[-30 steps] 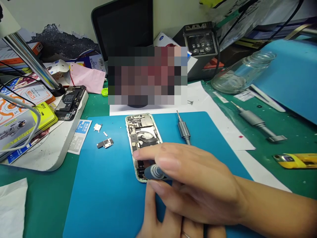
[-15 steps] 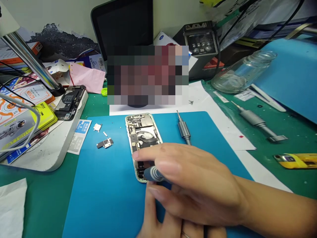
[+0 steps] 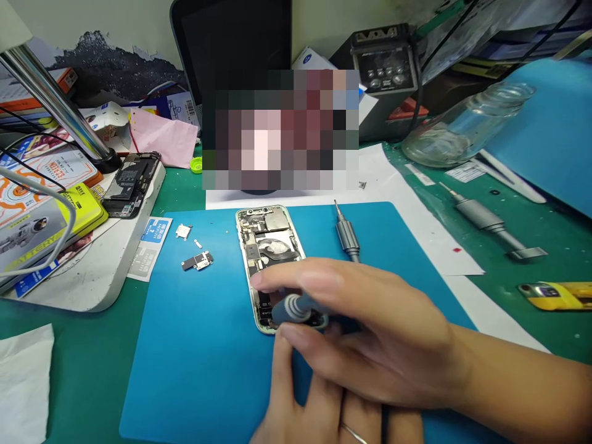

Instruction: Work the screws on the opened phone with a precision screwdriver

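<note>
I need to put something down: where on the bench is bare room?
The blue mat is bare at its left front, between the metal parts and the left hand. Green tabletop is free between the mat and the white sheet at left. Crowded: the open phone, with right hand and screwdriver over it, and the white stand, piled with boxes.

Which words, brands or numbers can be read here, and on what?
"SCREEN": orange-and-white box.
"ATTERY": yellow-and-grey box; start of word unclear.
"2": blue-and-grey card; other characters too small.
Black bench unit, barcode label, paper sticker: markings too small or blurred to read.
</note>
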`<state>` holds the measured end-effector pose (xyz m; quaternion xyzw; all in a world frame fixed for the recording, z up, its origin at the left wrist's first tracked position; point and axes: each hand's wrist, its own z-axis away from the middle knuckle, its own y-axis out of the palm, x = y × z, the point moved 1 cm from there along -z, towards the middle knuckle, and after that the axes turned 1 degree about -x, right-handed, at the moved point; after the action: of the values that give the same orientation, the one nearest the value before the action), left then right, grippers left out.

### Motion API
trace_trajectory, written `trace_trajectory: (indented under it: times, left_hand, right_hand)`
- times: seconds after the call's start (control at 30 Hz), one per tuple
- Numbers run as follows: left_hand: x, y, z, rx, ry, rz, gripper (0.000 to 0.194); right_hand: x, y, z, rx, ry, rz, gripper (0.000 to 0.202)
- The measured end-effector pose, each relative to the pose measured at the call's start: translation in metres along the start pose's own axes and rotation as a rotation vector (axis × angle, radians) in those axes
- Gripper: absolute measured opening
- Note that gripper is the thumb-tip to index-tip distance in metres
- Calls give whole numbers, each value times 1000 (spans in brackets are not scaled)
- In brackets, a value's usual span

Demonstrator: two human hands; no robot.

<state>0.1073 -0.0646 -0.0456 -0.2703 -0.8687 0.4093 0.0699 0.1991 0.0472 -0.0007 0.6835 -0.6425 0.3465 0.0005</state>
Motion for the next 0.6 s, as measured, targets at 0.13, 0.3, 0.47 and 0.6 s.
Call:
trace_trajectory:
  times: [0.13, 0.3, 0.47, 0.6]
  left_hand:
    - [-9, 9, -1, -13, -52, 13, 4]
    - [-1, 0, -5, 73, 9, 10, 9]
    - [13, -16, -13, 199, 89, 43, 21]
    - [17, -22, -16, 339, 172, 51, 54]
  right_hand:
    - [0, 4, 7, -57, 103, -127, 72]
    - [-2, 4, 9, -96, 126, -189, 80]
    - [-2, 2, 4, -93, 179, -216, 83]
    - [-4, 3, 4, -116, 174, -195, 81]
